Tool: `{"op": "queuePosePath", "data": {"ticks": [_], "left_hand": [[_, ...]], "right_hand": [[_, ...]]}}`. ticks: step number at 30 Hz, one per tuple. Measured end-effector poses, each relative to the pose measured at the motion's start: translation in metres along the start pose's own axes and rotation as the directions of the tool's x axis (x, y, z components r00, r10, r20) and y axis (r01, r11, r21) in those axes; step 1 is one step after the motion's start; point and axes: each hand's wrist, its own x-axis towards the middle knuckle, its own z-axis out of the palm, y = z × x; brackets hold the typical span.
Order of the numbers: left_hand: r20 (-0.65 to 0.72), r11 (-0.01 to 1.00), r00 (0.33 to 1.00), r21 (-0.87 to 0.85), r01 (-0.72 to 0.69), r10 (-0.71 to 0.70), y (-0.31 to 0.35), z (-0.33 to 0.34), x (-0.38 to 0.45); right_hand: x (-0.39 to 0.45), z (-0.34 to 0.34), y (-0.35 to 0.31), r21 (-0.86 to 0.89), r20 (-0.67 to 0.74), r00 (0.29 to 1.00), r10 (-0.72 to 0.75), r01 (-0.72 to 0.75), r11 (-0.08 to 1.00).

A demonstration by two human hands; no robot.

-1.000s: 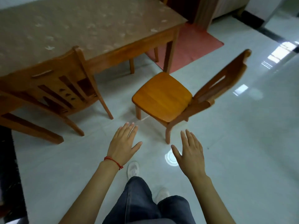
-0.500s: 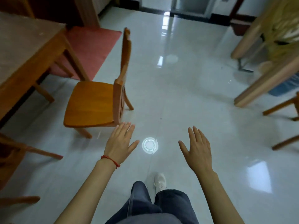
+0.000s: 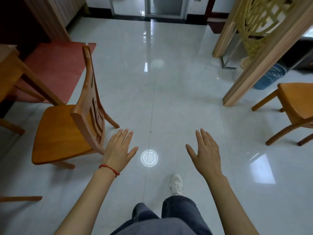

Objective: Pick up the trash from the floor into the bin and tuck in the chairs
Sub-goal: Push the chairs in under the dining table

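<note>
A wooden chair (image 3: pixel 64 131) stands on the white tile floor at the left, pulled out from the wooden table (image 3: pixel 8 72), its back toward me. My left hand (image 3: pixel 118 150), with a red string on the wrist, hovers flat with straight fingers just right of the chair's back and holds nothing. My right hand (image 3: pixel 205 151) is also held out flat and empty over the bare floor. A blue mesh bin (image 3: pixel 269 77) stands at the right behind a wooden post. Another wooden chair (image 3: pixel 294 107) shows partly at the right edge. I see no trash on the floor.
A red mat (image 3: pixel 55 68) lies beyond the left chair. A carved wooden screen (image 3: pixel 264 31) on slanted posts stands at the upper right. A glass door is at the far end. My legs and a white shoe (image 3: pixel 176 184) are below.
My view has swung right, away from the table. The pulled-out chair moved to the left of the view, and the bin, screen and second chair came in. Both hands stay flat and empty.
</note>
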Motion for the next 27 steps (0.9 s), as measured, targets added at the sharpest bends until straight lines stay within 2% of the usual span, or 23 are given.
{"op": "queuePosePath", "data": {"ticks": [13,16,20,27], "left_hand": [[-0.004,0.977,0.978,-0.047,0.210,-0.210,0.048,-0.012,0.147],[0.029,0.966,0.967,-0.059,0.253,-0.251,0.039,-0.014,0.186],[-0.019,0.948,0.949,-0.056,0.314,-0.316,0.015,-0.013,0.244],[-0.021,0.895,0.896,-0.070,0.441,-0.444,-0.026,-0.036,0.335]], "right_hand": [[0.216,-0.033,0.048,0.024,0.143,0.959,-0.245,0.244,0.969],[0.267,-0.027,0.038,0.043,0.149,0.943,-0.299,0.295,0.954],[0.343,-0.004,0.019,0.028,0.155,0.918,-0.365,0.366,0.930],[0.467,0.014,-0.036,0.047,0.204,0.866,-0.456,0.456,0.889]]}}
